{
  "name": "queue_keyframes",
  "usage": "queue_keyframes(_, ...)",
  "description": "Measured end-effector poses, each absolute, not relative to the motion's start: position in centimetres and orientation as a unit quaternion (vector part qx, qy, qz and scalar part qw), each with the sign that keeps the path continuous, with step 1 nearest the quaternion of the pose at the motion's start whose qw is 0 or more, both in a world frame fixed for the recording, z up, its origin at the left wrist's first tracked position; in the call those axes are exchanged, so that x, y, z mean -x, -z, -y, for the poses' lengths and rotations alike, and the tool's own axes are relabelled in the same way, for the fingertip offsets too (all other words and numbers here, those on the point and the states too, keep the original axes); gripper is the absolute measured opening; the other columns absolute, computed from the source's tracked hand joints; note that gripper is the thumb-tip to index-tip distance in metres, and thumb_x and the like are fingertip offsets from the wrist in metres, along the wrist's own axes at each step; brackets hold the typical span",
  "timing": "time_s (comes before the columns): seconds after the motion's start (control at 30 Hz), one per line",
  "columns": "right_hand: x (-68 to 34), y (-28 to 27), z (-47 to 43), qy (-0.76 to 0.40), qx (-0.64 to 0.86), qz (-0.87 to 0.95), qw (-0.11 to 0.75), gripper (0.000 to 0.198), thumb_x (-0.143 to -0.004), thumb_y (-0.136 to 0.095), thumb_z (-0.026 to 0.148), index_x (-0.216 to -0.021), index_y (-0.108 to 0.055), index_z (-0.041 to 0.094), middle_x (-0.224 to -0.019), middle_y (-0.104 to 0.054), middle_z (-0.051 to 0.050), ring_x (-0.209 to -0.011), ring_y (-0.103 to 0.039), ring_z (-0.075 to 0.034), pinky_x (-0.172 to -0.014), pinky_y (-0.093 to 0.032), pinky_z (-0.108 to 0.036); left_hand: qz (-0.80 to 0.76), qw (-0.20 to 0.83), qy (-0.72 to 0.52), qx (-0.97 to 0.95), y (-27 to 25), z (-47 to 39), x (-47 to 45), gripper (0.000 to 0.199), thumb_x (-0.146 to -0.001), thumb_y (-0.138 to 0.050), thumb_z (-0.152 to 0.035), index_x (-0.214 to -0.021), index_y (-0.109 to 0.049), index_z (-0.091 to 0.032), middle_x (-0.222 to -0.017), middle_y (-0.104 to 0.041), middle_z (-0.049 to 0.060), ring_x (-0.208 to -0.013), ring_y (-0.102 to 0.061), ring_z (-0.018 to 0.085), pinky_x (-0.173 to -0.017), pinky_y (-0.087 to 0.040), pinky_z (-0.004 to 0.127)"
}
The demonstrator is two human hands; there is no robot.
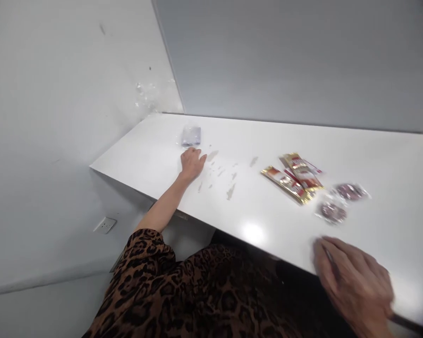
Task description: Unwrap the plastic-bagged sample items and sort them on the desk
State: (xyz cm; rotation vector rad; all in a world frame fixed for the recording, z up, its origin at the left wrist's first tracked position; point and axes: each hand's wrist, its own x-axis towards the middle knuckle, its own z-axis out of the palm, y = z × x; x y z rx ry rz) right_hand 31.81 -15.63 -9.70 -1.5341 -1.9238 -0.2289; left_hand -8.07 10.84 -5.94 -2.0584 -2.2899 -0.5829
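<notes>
My left hand (pixel 192 162) rests on the white table with its thumb held apart from the fingers. Just beyond its fingers lies a small clear plastic packet (pixel 191 135) with something pale bluish inside; whether they touch is hard to tell. Near the front edge at the lower right is my right hand (pixel 354 277), palm down, slightly blurred, its fingers reaching out and its fingertips partly hidden. Closest beyond it are two clear-wrapped round dark reddish items, one nearer (pixel 333 212) and one farther (pixel 351 191). Neither hand visibly holds anything.
Several gold and red foil sachets (pixel 285 183) lie overlapping on the table (pixel 232 136). Greyish smudges (pixel 231 191) mark its middle. Crumpled clear plastic (pixel 150 96) is at the back left corner. Walls stand behind and left; a socket (pixel 105 225) sits low on the left.
</notes>
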Motion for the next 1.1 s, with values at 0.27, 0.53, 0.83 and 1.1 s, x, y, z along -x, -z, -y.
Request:
queue_keyframes(0.27,-33.4,8.4,14.5,0.029,0.555,0.745,0.369,0.030,-0.108,-0.053,0.030,-0.135,-0.066,0.024,-0.125,-0.073,-0.014,-0.115,-0.071,-0.032,-0.095,-0.059,-0.049,0.599,0.024,0.285,0.748,4.7,-5.0,-0.9,0.024,-0.102,-0.057,-0.030,-0.116,-0.076,-0.023,-0.147,-0.063,0.014,-0.145,-0.054,0.028,-0.129,-0.036,0.046)
queue_keyframes(0.53,-36.7,6.9,7.8,0.031,0.582,0.793,0.178,0.059,-0.105,-0.050,0.054,-0.149,-0.056,0.016,-0.154,-0.055,-0.025,-0.133,-0.056,-0.045,-0.101,-0.053,-0.063,0.415,-0.059,0.134,0.898,4.1,-6.5,-15.0,0.060,-0.107,-0.050,-0.058,-0.162,-0.051,-0.033,-0.177,-0.040,0.005,-0.165,-0.031,0.030,-0.136,-0.025,0.051)
queue_keyframes(0.83,-39.6,5.8,8.1,-0.037,0.573,0.790,0.214,0.042,-0.109,-0.033,0.039,-0.112,-0.069,0.018,-0.107,-0.074,-0.019,-0.097,-0.066,-0.032,-0.089,-0.055,-0.049,0.393,-0.087,0.120,0.907,6.2,-7.7,-17.8,0.059,-0.108,-0.040,-0.063,-0.155,-0.059,-0.032,-0.172,-0.046,0.003,-0.164,-0.031,0.032,-0.129,-0.037,0.055)
queue_keyframes(1.1,-43.1,1.0,1.7,-0.296,0.642,0.630,0.322,0.063,-0.078,-0.075,0.081,-0.092,-0.070,0.019,-0.094,-0.073,-0.012,-0.085,-0.063,-0.024,-0.078,-0.052,-0.041,0.384,-0.096,0.137,0.908,6.1,-7.7,-17.6,0.055,-0.107,-0.046,-0.060,-0.151,-0.062,-0.031,-0.170,-0.048,0.004,-0.162,-0.033,0.033,-0.127,-0.039,0.054)
